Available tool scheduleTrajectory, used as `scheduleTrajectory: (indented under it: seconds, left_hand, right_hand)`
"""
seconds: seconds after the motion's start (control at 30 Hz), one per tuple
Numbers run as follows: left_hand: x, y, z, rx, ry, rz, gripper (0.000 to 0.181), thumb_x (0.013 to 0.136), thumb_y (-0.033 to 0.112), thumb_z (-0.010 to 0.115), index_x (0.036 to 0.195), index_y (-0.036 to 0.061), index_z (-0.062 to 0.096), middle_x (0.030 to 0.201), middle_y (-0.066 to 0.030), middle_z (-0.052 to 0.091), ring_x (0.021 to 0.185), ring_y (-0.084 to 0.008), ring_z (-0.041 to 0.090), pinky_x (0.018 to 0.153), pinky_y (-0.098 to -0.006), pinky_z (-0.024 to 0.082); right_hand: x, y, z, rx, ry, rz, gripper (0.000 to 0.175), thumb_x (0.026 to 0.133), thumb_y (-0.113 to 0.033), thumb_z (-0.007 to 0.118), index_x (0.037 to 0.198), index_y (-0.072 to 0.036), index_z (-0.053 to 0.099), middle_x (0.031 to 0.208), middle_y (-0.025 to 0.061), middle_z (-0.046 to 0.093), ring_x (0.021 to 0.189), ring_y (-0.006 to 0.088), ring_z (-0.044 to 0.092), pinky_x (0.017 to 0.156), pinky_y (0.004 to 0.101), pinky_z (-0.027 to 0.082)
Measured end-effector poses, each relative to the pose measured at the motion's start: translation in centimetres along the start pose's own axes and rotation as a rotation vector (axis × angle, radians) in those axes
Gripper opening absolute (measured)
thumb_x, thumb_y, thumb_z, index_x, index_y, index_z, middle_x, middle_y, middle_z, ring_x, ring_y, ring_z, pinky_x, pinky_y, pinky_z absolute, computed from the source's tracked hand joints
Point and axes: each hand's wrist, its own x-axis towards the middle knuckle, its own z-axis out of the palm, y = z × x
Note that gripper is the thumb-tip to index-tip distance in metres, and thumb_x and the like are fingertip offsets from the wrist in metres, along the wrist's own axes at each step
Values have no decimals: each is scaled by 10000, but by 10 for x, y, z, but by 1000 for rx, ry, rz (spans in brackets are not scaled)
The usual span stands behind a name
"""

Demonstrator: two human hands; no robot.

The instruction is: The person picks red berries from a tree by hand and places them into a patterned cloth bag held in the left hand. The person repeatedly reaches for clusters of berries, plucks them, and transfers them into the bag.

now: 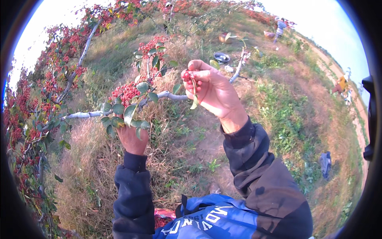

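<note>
In the upper middle, my right hand (216,94) pinches a small cluster of red berries (187,77) between thumb and fingertips. A pale green leaf (194,101) on a thin stem hangs from that grip. My left hand (134,139) reaches up under green leaves (129,114) at a grey branch (86,114), its fingers mostly hidden by them. Whether it grips the branch or a stem cannot be seen. Just above it sits a dense bunch of red berries (127,92), and a further bunch (150,46) grows on an upright twig.
Berry-laden branches (53,89) crowd the left side. Dry grass (89,167) covers the ground. A dark basin (221,57) and a basket (225,38) stand farther off. A person (280,30) is at the upper right. Dark cloth (325,164) lies at right. Berries (161,221) show beside my blue garment (215,218).
</note>
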Motion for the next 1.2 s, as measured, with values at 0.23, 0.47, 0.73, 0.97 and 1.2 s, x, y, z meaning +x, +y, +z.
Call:
scheduleTrajectory:
  seconds: [0.23,0.47,0.73,0.97,1.2]
  left_hand:
    - [6,-5,-3,60,22,71,530,718,71,589,1225,-15,463,1347,-154,409,1223,-351,383,1016,-431,279]
    - [0,-6,-6,46,1,45,665,728,67,571,1347,-2,338,1319,-170,437,1233,-339,379,1022,-429,275]
    - [5,-3,-4,-71,58,-20,629,757,39,530,1357,8,344,1299,-226,441,1219,-370,395,1006,-442,304]
    - [1,-11,11,-41,120,-22,602,762,43,541,1339,-1,378,1305,-225,437,1217,-373,397,1003,-444,309]
    - [3,-5,11,-55,150,-58,618,740,20,555,1334,8,388,1295,-219,444,1189,-371,424,998,-444,315]
  right_hand:
    - [-102,106,-52,186,123,125,135,841,-74,565,959,-45,507,919,143,570,679,135,560,559,255,455]
    - [-153,229,-31,-944,-588,259,370,814,-112,560,1170,-28,509,1128,145,536,1010,309,540,894,393,429]
    - [-121,45,35,-1214,-335,-649,210,733,48,522,915,-25,598,979,122,602,802,283,598,638,364,483]
    - [-131,-21,99,-1674,-18,-1456,190,661,-166,556,685,22,539,754,130,541,633,226,544,488,310,416]
    - [-132,-12,114,-1728,328,-1473,112,631,-171,529,586,-107,448,619,15,470,511,133,443,428,263,279]
